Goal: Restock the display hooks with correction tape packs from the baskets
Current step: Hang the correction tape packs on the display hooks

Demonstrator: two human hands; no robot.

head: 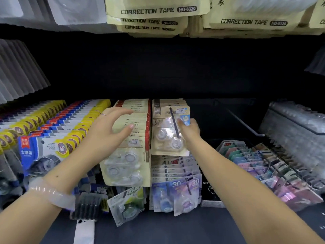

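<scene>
Centrally, a three-roll correction tape pack [169, 131] is pinched at its right edge by the right hand [189, 130], threaded on a dark display hook [174, 123]. Fingers of the left hand [110, 131] are spread above a beige pack row [131, 138]. Blue-yellow packs [52, 131] are hung leftward; an empty hook [246, 124] is seen rightward against a dark backboard [158, 67].

Full hook row [131, 136] left of front pack [169, 131]

light: dim, dark recess behind | glare on blister plastic | edges: wide-angle bend, soft blur
</scene>
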